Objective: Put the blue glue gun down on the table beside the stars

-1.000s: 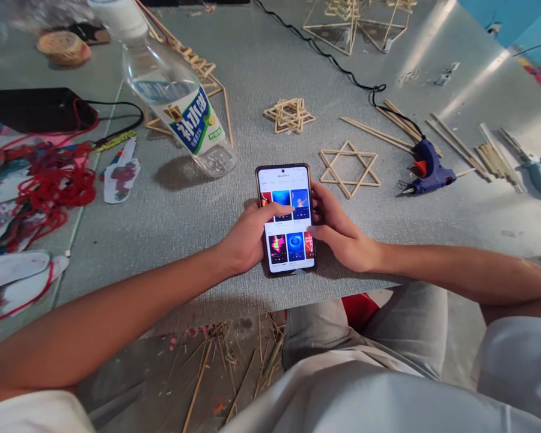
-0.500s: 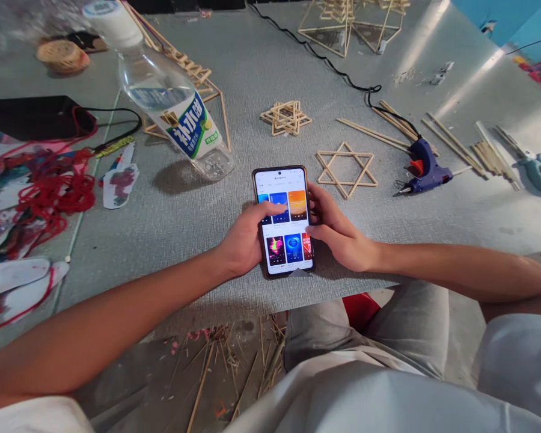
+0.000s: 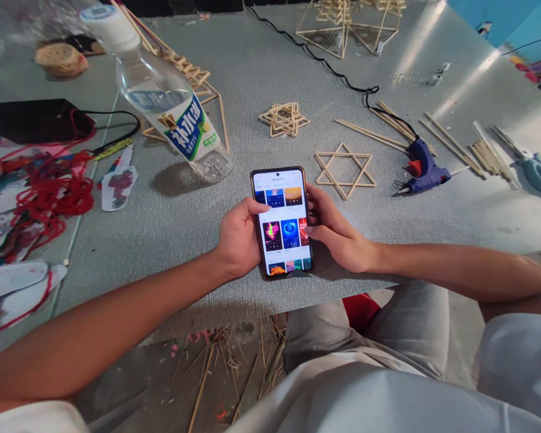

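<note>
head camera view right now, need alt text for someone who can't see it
A person's left hand and right hand hold a phone showing rows of colourful pictures, at a grey table. Beyond the phone are two stick stars, with a plastic bottle to the left and a glue gun and scissors to the right.

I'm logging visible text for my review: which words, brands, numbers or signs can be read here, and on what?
"补水啦": large characters on the label of the bottle; the third is less clear.
Smaller label lines: too blurred to read.
Cap: blue marking on top, unreadable.
Phone: screen text too small to read.
</note>
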`<act>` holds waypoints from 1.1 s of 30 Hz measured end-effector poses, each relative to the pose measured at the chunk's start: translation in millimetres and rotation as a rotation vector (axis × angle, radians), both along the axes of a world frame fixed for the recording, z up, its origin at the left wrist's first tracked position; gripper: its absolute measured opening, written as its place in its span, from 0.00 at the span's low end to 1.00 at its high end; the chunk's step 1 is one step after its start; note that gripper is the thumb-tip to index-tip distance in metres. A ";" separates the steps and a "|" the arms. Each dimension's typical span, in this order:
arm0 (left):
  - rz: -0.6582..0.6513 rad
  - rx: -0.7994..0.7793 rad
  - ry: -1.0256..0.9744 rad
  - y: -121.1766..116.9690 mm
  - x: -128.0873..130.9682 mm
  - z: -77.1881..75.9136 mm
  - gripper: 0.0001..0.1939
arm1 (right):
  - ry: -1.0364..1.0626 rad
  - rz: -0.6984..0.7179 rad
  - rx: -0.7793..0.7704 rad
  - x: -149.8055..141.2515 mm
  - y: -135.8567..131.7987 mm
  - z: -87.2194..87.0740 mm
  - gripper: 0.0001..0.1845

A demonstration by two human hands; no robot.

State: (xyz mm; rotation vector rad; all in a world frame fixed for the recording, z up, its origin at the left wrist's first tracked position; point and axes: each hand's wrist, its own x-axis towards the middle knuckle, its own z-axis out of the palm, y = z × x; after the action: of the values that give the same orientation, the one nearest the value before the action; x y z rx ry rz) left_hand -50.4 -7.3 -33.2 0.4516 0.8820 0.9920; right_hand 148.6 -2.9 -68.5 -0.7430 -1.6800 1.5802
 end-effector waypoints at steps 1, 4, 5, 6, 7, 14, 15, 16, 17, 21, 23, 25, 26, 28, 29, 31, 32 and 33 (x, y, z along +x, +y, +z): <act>-0.017 -0.001 0.017 -0.3 -0.7 -1.6 0.25 | 0.000 -0.002 -0.004 -0.2 0.1 -0.4 0.44; -0.039 0.024 0.084 -1.0 -3.1 -5.2 0.24 | 0.025 0.001 0.001 -0.8 0.5 -0.3 0.45; -0.036 0.035 0.086 -1.3 -3.6 -5.5 0.24 | 0.031 0.004 0.004 -0.9 0.5 0.0 0.44; -0.029 0.041 0.077 -1.5 -3.8 -5.2 0.25 | 0.032 0.005 0.006 -0.7 0.5 0.4 0.44; -0.019 0.040 0.062 -1.6 -3.7 -4.3 0.24 | 0.029 0.004 0.008 -0.5 0.3 0.8 0.43; 0.087 0.004 -0.002 -1.4 1.7 3.8 0.24 | 0.005 -0.008 0.020 1.1 -0.9 0.2 0.41; 0.095 -0.003 -0.004 -1.3 1.9 3.5 0.25 | 0.003 -0.012 0.024 1.0 -0.9 -0.3 0.41; 0.100 -0.007 -0.004 -1.2 1.8 2.8 0.27 | 0.002 -0.015 0.028 0.9 -0.7 -0.8 0.40; 0.101 -0.009 -0.006 -1.0 1.6 2.0 0.28 | 0.003 -0.018 0.033 0.8 -0.6 -1.4 0.39; 0.093 -0.018 -0.030 -0.3 0.6 0.6 0.29 | 0.008 -0.028 0.044 0.1 0.0 -3.4 0.38; 0.091 -0.027 -0.042 0.0 0.7 1.8 0.29 | 0.005 -0.031 0.050 -0.1 0.1 -3.9 0.37; 0.090 -0.033 -0.046 0.1 1.1 3.5 0.29 | 0.005 -0.036 0.057 -0.2 0.2 -4.0 0.36; 0.089 -0.035 -0.046 0.1 1.4 4.3 0.29 | 0.008 -0.038 0.061 -0.3 0.2 -3.9 0.36; 0.090 -0.035 -0.043 -0.1 1.8 5.1 0.28 | 0.012 -0.039 0.062 -0.4 0.2 -3.6 0.35; 0.091 -0.034 -0.042 -0.2 1.9 5.1 0.28 | 0.013 -0.040 0.062 -0.5 0.2 -3.4 0.35; 0.092 -0.029 -0.047 -0.2 2.1 4.5 0.28 | 0.011 -0.040 0.060 -0.7 0.1 -3.2 0.36; 0.093 -0.028 -0.051 -0.1 2.1 4.0 0.29 | 0.010 -0.039 0.060 -0.8 0.1 -3.1 0.36; 0.093 -0.028 -0.055 0.1 2.2 3.6 0.29 | 0.010 -0.038 0.061 -0.9 0.0 -3.1 0.36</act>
State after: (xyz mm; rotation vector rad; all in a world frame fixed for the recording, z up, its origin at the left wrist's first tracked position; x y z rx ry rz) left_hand -48.1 -7.2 -29.6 0.3599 0.8724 1.0708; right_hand 147.6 -2.9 -71.6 -0.7308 -1.6898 1.4974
